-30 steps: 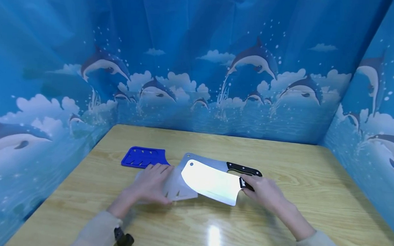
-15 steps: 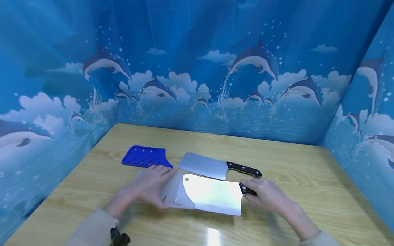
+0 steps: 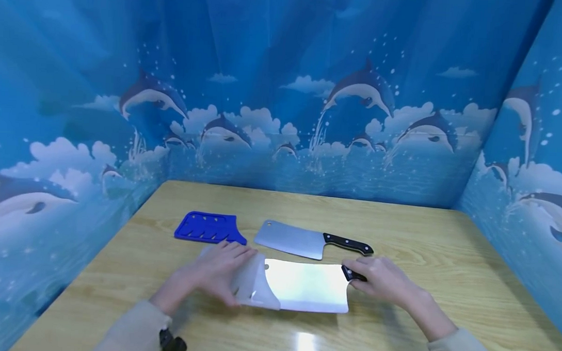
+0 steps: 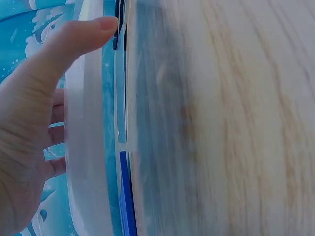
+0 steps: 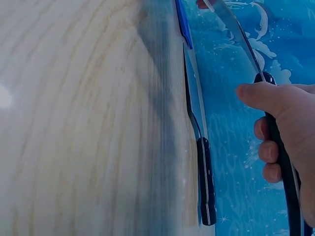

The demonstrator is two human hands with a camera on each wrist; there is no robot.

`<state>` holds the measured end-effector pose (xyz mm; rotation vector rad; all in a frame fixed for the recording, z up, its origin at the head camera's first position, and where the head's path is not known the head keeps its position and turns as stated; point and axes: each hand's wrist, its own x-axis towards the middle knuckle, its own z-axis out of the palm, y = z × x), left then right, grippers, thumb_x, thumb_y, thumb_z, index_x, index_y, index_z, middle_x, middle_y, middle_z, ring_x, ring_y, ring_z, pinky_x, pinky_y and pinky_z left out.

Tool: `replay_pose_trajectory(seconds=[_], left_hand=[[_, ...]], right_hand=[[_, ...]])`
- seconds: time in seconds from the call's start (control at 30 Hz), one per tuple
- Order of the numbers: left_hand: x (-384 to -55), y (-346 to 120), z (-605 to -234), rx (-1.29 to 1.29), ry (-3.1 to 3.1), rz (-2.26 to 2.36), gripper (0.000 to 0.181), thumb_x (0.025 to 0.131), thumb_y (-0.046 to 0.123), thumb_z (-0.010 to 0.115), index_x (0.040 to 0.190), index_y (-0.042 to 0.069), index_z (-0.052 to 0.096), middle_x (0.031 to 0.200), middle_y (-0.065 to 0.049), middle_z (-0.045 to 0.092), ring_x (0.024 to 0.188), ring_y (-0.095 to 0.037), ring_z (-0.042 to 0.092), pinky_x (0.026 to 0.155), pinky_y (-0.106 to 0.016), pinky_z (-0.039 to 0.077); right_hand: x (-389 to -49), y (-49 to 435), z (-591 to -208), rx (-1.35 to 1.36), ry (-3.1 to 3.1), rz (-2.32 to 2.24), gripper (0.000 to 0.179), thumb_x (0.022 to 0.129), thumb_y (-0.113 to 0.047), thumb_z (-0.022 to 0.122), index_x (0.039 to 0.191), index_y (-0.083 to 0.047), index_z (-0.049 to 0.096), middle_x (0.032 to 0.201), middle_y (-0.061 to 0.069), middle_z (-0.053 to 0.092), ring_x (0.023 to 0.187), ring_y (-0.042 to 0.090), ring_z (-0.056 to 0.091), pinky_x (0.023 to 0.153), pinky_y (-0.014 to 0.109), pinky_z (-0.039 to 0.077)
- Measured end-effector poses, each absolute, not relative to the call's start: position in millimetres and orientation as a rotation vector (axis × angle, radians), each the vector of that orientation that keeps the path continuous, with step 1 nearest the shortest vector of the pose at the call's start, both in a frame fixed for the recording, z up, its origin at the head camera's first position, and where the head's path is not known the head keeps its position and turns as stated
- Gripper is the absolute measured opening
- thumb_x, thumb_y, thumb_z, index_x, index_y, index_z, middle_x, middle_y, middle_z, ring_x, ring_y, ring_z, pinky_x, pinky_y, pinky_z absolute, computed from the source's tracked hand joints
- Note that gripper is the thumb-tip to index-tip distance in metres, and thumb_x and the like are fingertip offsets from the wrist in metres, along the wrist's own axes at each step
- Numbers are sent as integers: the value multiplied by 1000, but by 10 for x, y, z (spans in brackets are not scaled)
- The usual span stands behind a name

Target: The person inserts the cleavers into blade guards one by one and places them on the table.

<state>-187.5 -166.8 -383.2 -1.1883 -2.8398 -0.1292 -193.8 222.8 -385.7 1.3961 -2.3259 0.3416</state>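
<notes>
With 12 o'clock pointing away from the person, the right hand (image 3: 379,278) is gripping a cleaver (image 3: 307,287) by its black handle (image 3: 353,274), fingers curling closely round it. The blade is stretching towards 9 o'clock from that hand, its long axis running roughly from 9 to 3 and its cutting edge facing 6. The left hand (image 3: 219,274) is holding a whitish translucent sheath (image 3: 254,288), thumb on the near side and fingers on the far side, spread only as wide as the sheath. The sheath's curved mouth is facing 3 o'clock, meeting the blade's holed end; how much blade it is covering, I cannot tell. That end is lying nearer the left hand, the handle in the right. Towards 12 from the blade, a second cleaver (image 3: 290,239) is lying on the counter (image 3: 423,237), with a blue sheath (image 3: 209,228) at its 9 o'clock.
</notes>
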Motion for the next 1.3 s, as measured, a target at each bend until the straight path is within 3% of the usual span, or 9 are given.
replay_pose_trajectory(seconds=[0.37,0.8,1.13,1.3], left_hand=[[-1851,-1656,-3867,-1211,-2736,-94,108,50,61,77,134,3,43,126,-7,51,113,-22,46,96,-47,38],[-1879,-1638,-3903,-1225,-2659,-105,109,47,61,78,132,2,45,121,-4,52,107,-18,47,91,-42,41],[-1858,-1594,-3915,-1278,-2636,-26,110,47,62,76,134,3,43,126,-7,50,113,-21,46,96,-41,38],[-1735,-1589,-3908,-1249,-2658,-41,113,52,67,73,137,1,39,129,-11,47,118,-26,43,100,-48,34]], right_hand=[[-1967,2235,-3839,1423,-2357,237,37,73,-9,74,107,1,63,78,3,62,50,-2,38,45,16,40],[-2003,2266,-3858,1432,-2346,217,36,76,-11,72,110,0,62,75,-1,57,49,-4,31,43,11,32],[-2007,2292,-3888,1460,-2327,278,37,75,-10,73,108,1,62,80,0,61,55,-1,46,48,15,43],[-1931,2339,-3961,1434,-2312,306,31,84,-19,68,108,-1,62,86,4,65,64,6,58,54,19,48]])
